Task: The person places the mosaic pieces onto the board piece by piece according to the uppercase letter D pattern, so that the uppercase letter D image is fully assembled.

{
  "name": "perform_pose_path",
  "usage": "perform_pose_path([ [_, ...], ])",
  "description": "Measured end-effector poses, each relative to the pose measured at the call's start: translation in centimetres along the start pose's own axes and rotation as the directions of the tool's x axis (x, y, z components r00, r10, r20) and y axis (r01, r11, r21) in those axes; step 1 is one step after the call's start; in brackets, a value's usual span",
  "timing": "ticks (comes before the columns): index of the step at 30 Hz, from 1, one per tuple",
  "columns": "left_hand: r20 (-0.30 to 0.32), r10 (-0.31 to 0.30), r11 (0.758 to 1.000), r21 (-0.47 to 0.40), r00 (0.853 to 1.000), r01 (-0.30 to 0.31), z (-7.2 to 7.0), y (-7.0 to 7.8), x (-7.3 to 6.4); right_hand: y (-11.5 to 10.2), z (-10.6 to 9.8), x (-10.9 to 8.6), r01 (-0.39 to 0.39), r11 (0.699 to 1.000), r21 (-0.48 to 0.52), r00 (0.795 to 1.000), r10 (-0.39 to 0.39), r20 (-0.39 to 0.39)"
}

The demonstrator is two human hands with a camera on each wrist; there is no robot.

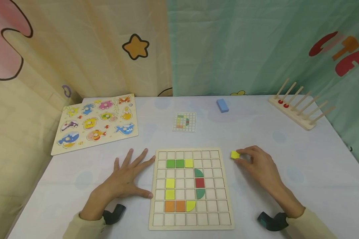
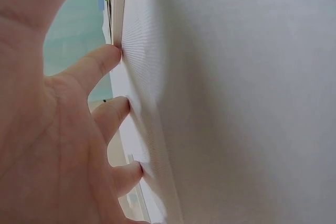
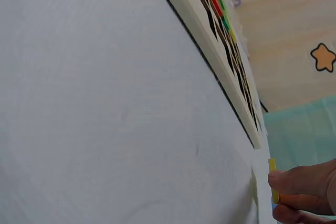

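A wooden grid board point(image 1: 209, 219) lies flat near the table's front, with green, yellow, orange, red and teal tiles set in some squares. My left hand point(image 1: 124, 181) is spread flat at the board's left side, its thumb and index fingertip touching the edge. In the left wrist view its fingertips point(image 2: 111, 55) rest on the cloth beside the board. Just right of the board, my right hand point(image 1: 261, 167) pinches a yellow square tile point(image 1: 234, 155) between thumb and fingers. The right wrist view shows that tile edge-on, off the board. A small pattern card point(image 1: 184, 122) lies behind the board.
At the back left sits a wooden sea-animal peg puzzle point(image 1: 98, 121). A blue block point(image 1: 222, 105) is at the back, right of the card. A peg rack point(image 1: 299, 114) with two red beads stands at the back right. Curtains point(image 1: 197, 49) hang behind the table.
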State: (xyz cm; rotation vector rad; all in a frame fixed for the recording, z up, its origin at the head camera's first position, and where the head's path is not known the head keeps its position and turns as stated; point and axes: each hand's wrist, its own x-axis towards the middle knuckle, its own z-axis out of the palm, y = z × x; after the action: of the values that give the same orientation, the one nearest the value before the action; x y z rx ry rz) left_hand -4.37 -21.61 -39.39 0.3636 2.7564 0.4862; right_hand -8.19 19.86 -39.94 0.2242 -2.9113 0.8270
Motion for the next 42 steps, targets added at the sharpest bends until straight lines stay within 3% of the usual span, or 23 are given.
perform_pose_path([
  [10, -0.005, 0.003, 1.0, -0.003, 1.0, -0.003, -0.1, 0.2, 0.0, -3.1, 0.6, -0.3, 0.068, 0.996, 0.056, 0.997, -0.071, 0.044],
  [19, -0.002, 0.0, 1.0, 0.002, 1.0, 0.0, 0.0, 0.0, 0.0, -6.4, 2.4, -0.4, 0.146, 0.983, 0.108, 0.984, -0.155, 0.088],
  [31, -0.012, 0.007, 1.0, 0.008, 1.0, -0.006, -0.1, 0.2, 0.0, -11.6, 5.9, -0.3, 0.286, 0.948, 0.144, 0.934, -0.309, 0.179],
  [42, -0.014, 0.019, 1.0, 0.015, 1.0, -0.019, 0.1, -0.1, 0.0, -13.7, 7.9, 0.4, 0.359, 0.922, 0.143, 0.897, -0.383, 0.22],
])
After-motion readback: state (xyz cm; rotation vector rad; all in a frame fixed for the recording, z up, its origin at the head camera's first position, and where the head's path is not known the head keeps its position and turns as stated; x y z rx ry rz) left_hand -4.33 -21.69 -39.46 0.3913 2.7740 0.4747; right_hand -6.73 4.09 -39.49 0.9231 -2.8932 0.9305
